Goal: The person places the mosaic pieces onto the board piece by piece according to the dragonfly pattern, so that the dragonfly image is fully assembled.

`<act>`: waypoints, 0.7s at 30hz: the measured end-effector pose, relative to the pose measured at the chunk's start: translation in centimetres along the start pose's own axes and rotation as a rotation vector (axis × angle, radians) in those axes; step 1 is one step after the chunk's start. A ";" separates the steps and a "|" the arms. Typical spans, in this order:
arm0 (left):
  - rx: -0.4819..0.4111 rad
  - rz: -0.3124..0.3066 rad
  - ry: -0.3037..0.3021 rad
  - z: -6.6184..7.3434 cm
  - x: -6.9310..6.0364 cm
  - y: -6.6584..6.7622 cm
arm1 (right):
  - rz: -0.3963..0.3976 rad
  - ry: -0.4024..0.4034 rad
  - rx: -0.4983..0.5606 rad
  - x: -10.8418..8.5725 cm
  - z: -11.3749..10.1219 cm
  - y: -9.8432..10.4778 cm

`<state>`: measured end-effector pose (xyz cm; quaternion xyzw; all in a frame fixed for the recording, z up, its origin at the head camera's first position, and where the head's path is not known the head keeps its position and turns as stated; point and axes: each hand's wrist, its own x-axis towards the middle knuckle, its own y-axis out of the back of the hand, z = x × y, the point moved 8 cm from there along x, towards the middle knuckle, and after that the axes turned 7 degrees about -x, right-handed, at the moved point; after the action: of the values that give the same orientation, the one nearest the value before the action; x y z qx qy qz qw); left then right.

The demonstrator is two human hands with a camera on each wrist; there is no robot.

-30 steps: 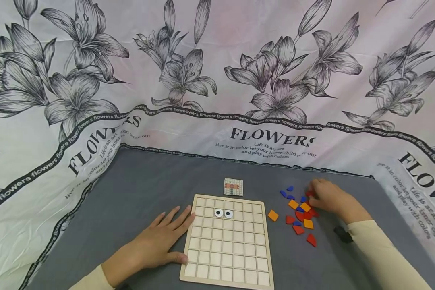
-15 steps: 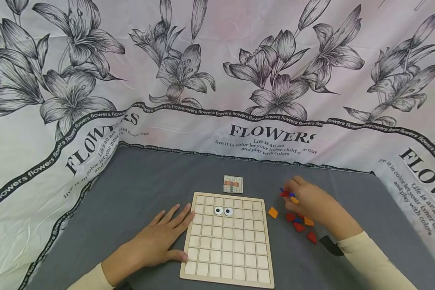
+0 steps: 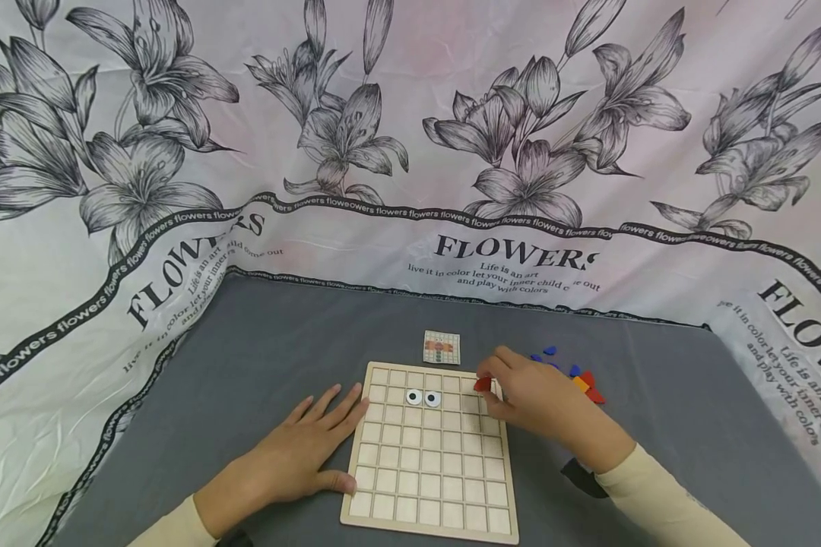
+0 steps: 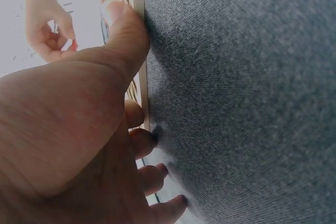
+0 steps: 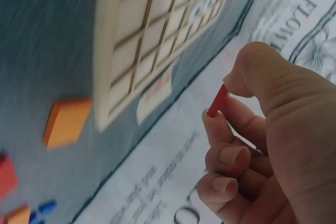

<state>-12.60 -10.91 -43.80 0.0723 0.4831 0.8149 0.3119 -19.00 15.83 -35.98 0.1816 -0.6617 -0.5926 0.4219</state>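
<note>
My right hand [image 3: 537,399] pinches a red tile [image 3: 482,384] between thumb and forefinger, above the upper right corner of a wooden grid board [image 3: 431,460]. In the right wrist view the red tile [image 5: 218,100] shows edge-on between the fingertips. My left hand [image 3: 290,460] lies with fingers spread along the board's left edge, the thumb resting on its rim, as the left wrist view of this hand [image 4: 79,108] also shows. Two round eye tiles [image 3: 413,397] sit side by side in the second row of cells.
Behind the board lies a small picture card [image 3: 441,347] with a grid pattern. To the right are loose blue tiles [image 3: 550,350], red tiles [image 3: 594,395] and orange tiles [image 3: 580,385], partly hidden by my right arm. A patterned curtain [image 3: 506,266] borders the grey tabletop [image 3: 301,327].
My right hand has lifted a red tile from the loose pile and moved left with it, to over the board's upper right corner. The left hand stays at the board's edge.
</note>
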 end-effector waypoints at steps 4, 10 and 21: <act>0.007 0.000 0.003 0.0 0.0 0.0 | -0.041 0.035 0.016 0.6 -1.7 -1.0; 0.010 -0.003 0.004 0.0 0.0 0.0 | -0.095 0.082 0.035 1.9 -4.2 -2.4; 0.014 0.013 -0.005 0.2 0.0 0.1 | -0.140 0.126 -0.055 4.0 -7.0 -4.9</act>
<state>-12.60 -10.83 -43.59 0.0796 0.4874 0.8134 0.3074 -17.17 7.28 -39.61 0.2526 -0.6030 -0.6261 0.4250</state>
